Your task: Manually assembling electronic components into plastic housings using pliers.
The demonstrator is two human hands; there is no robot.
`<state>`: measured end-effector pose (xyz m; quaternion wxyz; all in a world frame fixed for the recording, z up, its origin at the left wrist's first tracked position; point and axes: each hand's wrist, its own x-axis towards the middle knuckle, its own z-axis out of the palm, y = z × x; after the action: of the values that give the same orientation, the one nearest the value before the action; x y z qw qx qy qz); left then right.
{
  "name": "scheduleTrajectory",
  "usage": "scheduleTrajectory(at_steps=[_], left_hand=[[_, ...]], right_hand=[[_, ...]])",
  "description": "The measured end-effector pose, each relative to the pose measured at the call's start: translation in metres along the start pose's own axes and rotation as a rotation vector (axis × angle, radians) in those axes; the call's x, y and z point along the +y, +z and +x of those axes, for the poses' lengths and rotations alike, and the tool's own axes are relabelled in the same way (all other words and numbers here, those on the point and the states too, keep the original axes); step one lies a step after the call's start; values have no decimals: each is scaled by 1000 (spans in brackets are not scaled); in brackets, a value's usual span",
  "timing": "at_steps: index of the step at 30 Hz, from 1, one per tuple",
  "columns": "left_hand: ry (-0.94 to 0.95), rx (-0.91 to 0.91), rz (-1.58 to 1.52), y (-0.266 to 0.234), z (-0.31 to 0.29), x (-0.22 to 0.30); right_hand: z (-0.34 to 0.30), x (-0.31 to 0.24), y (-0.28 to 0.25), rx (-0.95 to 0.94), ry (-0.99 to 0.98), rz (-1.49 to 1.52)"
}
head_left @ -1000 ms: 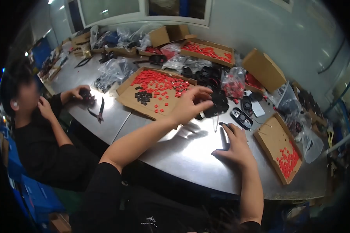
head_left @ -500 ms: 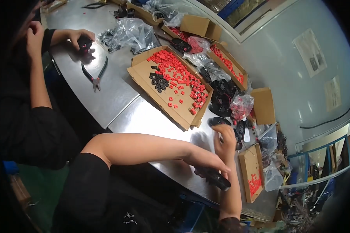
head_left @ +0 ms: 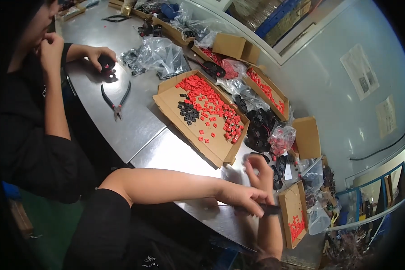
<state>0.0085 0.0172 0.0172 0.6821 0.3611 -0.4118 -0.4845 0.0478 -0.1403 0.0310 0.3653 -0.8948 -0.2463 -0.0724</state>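
Note:
My left hand (head_left: 245, 198) is closed on a black rounded plastic part (head_left: 271, 209), which lies across my right wrist in the picture. Just beyond it, my right hand (head_left: 259, 173) is raised with curved fingers apart and nothing visible between them. It is nearest to black plastic parts (head_left: 278, 171) lying at the table's right side. Ahead of my hands stands a shallow cardboard tray (head_left: 173, 110) holding many small red square pieces (head_left: 202, 92) and a cluster of black ones (head_left: 188, 112).
A smaller cardboard tray (head_left: 287, 202) with red pieces lies at the right. Pliers (head_left: 117, 105) rest on the metal table (head_left: 87, 83). Plastic bags (head_left: 159, 56), boxes (head_left: 234, 46) and black fan-like parts (head_left: 258, 123) crowd the back. At left, a co-worker's hand (head_left: 96, 56) holds a dark rounded object.
The view has tilted, so the scene sits lower in the picture. The black part in my left hand has turned from slanting to nearly level. My right hand's fingers have curled somewhat.

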Motion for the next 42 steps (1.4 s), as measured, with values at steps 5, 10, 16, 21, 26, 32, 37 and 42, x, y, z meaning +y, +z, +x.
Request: scheduleTrajectory(at_steps=[5,10,16,21,26,32,37,42], left_hand=[[87,322,-192,-24,23,-23],[17,495,-359,-36,18,-30],[-46,530,-313,-36,23,-36],[-20,502,-264,-28,26,-35],[-64,488,-346,-31,18,-33],[-54,489,-330,-30,18,-31],[-61,494,-25,-16,26,-19],[-54,509,30,-9,29,-22]], right_hand=[[-90,54,-26,474,152,475],[-83,40,-35,572,144,466],[-91,27,-44,381,-20,220],[-95,31,-47,384,36,251],[-92,25,-51,360,149,414],[-93,25,-48,336,137,317],[-95,22,-44,370,36,260],[-97,20,-40,375,-72,231]])
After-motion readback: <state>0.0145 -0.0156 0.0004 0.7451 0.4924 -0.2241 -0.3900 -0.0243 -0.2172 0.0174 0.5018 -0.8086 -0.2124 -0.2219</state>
